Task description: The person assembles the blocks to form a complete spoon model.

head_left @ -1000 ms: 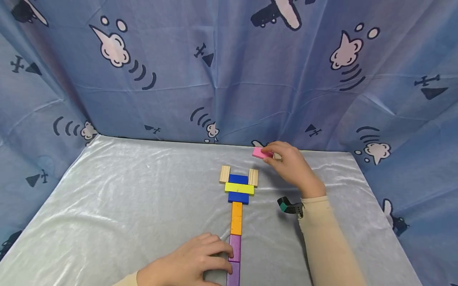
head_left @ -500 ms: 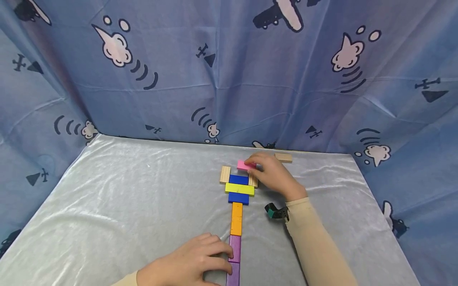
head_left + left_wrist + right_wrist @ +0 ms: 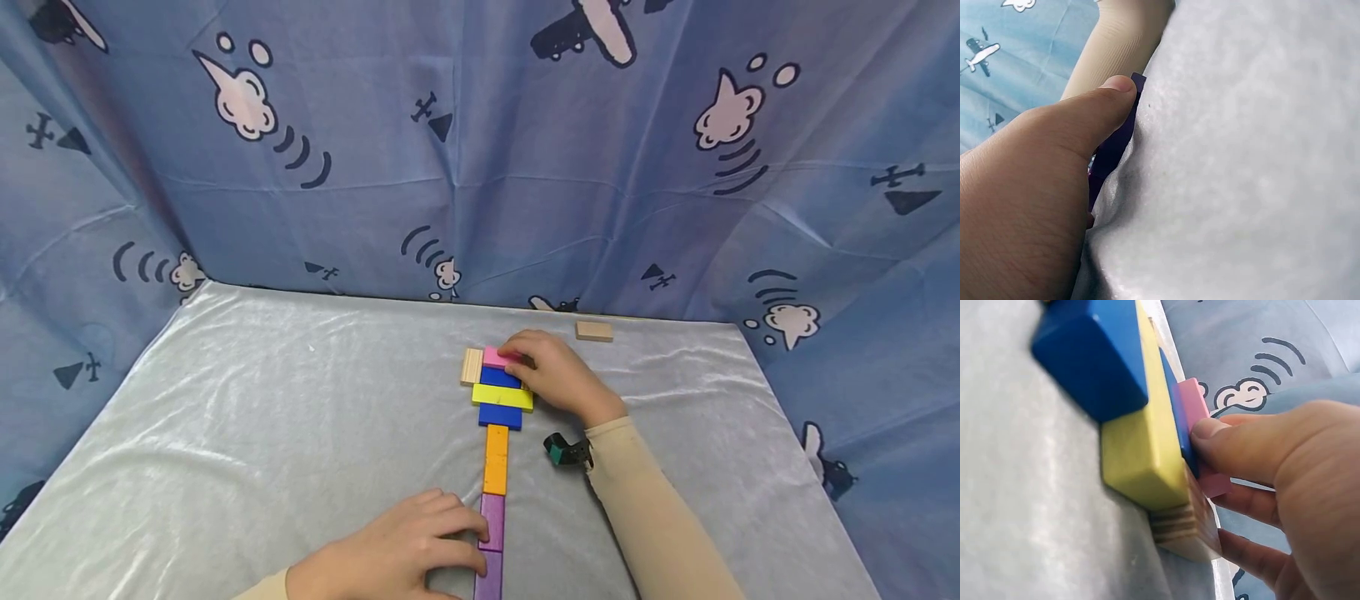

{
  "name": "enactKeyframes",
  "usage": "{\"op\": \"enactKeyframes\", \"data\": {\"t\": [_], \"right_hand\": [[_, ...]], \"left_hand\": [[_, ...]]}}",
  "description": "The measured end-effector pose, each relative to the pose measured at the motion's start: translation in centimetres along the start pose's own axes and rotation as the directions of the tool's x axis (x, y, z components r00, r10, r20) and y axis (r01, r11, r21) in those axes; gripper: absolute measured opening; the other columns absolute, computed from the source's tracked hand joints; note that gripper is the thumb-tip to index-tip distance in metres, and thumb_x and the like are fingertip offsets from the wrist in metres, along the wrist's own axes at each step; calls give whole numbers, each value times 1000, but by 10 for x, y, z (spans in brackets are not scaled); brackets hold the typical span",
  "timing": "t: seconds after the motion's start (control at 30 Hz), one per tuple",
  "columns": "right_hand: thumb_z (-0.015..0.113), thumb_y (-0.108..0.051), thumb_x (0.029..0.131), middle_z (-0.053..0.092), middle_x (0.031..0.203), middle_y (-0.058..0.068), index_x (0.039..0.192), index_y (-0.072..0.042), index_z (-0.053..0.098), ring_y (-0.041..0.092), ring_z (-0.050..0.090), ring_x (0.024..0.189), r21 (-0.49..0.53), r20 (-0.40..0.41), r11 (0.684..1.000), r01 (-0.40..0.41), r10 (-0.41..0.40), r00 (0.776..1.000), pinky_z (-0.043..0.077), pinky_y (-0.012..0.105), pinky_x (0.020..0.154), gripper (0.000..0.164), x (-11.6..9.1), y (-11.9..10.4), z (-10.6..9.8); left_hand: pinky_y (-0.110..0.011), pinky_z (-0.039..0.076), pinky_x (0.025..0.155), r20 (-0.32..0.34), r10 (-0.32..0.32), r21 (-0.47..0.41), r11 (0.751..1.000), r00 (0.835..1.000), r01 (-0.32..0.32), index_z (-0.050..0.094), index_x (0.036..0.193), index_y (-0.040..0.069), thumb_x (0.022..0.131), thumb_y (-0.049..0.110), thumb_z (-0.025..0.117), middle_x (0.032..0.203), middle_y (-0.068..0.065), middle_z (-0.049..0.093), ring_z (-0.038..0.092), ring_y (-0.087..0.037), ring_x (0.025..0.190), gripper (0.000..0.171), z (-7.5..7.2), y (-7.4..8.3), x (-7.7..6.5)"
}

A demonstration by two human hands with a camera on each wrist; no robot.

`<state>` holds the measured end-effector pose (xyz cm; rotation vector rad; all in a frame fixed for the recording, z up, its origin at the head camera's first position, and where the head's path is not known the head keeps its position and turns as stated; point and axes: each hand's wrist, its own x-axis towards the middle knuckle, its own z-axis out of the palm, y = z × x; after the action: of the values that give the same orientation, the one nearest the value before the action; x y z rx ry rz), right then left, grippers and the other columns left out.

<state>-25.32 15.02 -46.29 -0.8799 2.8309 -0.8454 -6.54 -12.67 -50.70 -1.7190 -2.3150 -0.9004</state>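
Between the thumb and fingers of my right hand (image 3: pixel 558 375) is a pink block (image 3: pixel 491 357). It lies behind a blue block (image 3: pixel 498 378), beside the upright-set left plain wooden block (image 3: pixel 472 367); in the right wrist view it touches the blue one. The right plain wooden block (image 3: pixel 1188 528) is mostly hidden by that hand in the head view. My left hand (image 3: pixel 397 542) lies near the front, its fingertips touching two purple blocks (image 3: pixel 492 512) placed end to end. In the left wrist view its thumb rests against a dark purple block (image 3: pixel 1119 137).
A yellow block (image 3: pixel 501 397), another blue block (image 3: pixel 500 416) and an orange section (image 3: pixel 496 460) continue the row towards the purple ones. One loose plain wooden block (image 3: pixel 594 332) lies by the back edge. A patterned blue curtain (image 3: pixel 337 167) surrounds the grey cloth-covered table (image 3: pixel 262 433).
My right hand has carried the pink block left and forward-down from the back edge to the row's far end, uncovering the loose wooden block. The left hand has stayed put.
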Motion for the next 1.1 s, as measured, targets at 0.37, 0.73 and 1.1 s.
{"op": "enactKeyframes", "data": {"t": [0.37, 0.73, 1.1], "right_hand": [[74, -15, 106, 75, 125, 2, 128, -12, 79, 21, 66, 111, 48, 10, 999, -22, 21, 1000, 54, 47, 107, 23, 0, 4, 3], [70, -14, 107, 75, 122, 1, 126, -13, 79, 20, 66, 106, 60, 31, 998, -28, 26, 999, 55, 46, 103, 21, -1, 5, 3], [69, -20, 108, 72, 136, 6, 126, -12, 80, 27, 65, 127, 10, 9, 1000, -17, 17, 1000, 49, 52, 113, 22, -1, 1, -2]], "left_hand": [[-16, 39, 102, -9, -1, -9, 1000, 1000, 1, 73, 121, 31, 103, 50, 74, 138, 10, 63, 57, -5, 112, 26, 2, 0, 0], [-16, 39, 102, 8, -7, -13, 1000, 1000, 7, 73, 123, 32, 104, 50, 73, 139, 10, 62, 57, -5, 112, 26, 2, -1, -1], [-15, 39, 102, -9, -22, -40, 999, 1000, 21, 73, 120, 31, 103, 50, 74, 138, 11, 63, 57, -5, 113, 25, 2, 1, -1]]}}
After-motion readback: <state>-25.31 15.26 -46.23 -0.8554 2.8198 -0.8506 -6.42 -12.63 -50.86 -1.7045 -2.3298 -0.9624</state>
